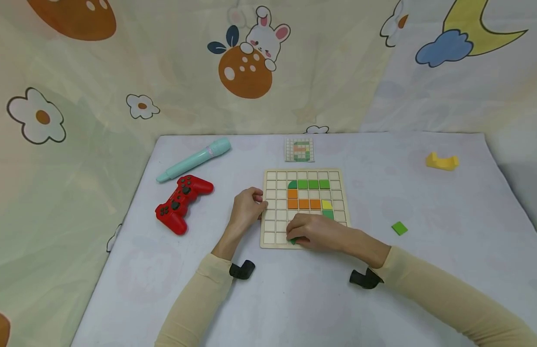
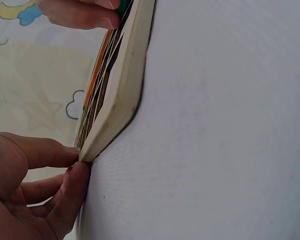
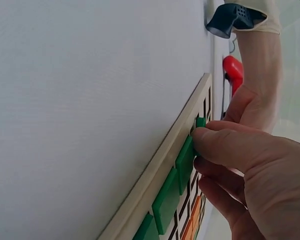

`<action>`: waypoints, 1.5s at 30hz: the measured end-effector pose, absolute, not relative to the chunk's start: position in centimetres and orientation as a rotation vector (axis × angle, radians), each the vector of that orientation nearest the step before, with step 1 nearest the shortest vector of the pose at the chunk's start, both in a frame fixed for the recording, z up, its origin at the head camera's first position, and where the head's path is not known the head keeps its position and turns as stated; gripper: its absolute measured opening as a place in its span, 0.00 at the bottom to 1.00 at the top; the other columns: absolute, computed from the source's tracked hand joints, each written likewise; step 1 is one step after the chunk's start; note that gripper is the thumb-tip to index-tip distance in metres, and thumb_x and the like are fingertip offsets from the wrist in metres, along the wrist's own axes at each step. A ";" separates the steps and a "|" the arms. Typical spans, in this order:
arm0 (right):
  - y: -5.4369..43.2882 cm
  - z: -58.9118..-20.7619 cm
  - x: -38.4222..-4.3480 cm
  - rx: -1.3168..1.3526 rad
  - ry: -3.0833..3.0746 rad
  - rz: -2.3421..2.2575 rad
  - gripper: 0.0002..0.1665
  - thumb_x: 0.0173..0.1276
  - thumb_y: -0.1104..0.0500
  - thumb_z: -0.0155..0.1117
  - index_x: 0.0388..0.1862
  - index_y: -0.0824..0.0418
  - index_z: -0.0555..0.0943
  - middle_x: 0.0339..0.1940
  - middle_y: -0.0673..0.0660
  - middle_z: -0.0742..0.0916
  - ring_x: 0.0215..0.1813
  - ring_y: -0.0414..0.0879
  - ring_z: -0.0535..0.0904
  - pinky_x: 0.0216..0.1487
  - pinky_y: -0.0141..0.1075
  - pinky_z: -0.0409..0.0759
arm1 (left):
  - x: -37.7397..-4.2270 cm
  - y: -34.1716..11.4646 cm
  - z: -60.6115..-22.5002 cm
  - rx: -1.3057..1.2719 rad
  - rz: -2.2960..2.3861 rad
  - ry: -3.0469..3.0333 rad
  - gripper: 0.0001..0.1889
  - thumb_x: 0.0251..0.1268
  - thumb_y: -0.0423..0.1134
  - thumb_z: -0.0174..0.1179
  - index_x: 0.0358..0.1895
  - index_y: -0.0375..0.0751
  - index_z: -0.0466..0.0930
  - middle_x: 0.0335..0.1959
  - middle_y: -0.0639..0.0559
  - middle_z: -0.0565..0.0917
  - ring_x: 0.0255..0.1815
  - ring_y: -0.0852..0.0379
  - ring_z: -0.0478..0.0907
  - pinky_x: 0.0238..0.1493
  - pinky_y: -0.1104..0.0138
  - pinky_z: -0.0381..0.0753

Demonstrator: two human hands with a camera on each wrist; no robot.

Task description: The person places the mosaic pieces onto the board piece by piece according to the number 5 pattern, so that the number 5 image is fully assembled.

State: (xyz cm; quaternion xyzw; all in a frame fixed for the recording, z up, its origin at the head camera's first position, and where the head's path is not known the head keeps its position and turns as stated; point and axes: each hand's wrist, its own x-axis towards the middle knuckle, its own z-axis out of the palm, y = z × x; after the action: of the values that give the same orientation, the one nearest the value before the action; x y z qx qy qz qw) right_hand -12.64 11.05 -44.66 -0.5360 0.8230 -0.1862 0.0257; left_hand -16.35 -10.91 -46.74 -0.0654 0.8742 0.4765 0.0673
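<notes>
A pale wooden grid board [image 1: 270,229] lies on the white table with green, orange and yellow square tiles in its cells. My left hand [image 1: 246,207] grips the board's left edge between thumb and fingers, as the left wrist view also shows. Over the bottom row, my right hand [image 1: 313,231] pinches a small green tile [image 3: 201,122] at the board's near edge. Several green tiles [image 3: 166,200] sit in that row beside it in the right wrist view; my right hand hides them from the head camera.
Behind the board lies a small pattern card [image 1: 299,150]. To the left are a red game controller [image 1: 181,203] and a teal microphone-shaped object [image 1: 194,160]. A loose green tile [image 1: 399,228] and a yellow curved block [image 1: 442,161] lie to the right.
</notes>
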 end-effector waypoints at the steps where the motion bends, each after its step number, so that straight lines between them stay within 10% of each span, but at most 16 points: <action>1: 11.1 -44.7 -12.7 -1.659 2.539 -0.570 0.11 0.57 0.65 0.72 0.40 0.57 0.88 0.44 0.49 0.87 0.49 0.41 0.81 0.52 0.29 0.83 | -16.3 -10.9 -46.7 -0.198 1.436 2.631 0.14 0.57 0.29 0.63 0.48 0.32 0.79 0.35 0.45 0.78 0.28 0.58 0.76 0.19 0.71 0.82; 45: 13.6 -43.2 -13.3 -1.451 2.644 -0.662 0.11 0.59 0.62 0.72 0.42 0.58 0.88 0.44 0.51 0.88 0.50 0.44 0.83 0.52 0.35 0.84 | -16.4 -10.9 -46.5 -0.209 1.432 2.609 0.14 0.58 0.29 0.63 0.49 0.33 0.78 0.35 0.45 0.78 0.28 0.57 0.76 0.20 0.71 0.83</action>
State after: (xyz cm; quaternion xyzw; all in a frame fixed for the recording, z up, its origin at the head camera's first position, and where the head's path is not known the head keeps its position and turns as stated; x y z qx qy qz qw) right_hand -13.25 13.58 -43.21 -0.4697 0.8560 -0.2142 0.0270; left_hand -16.38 -10.86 -46.46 -0.0699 0.8717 0.4786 0.0790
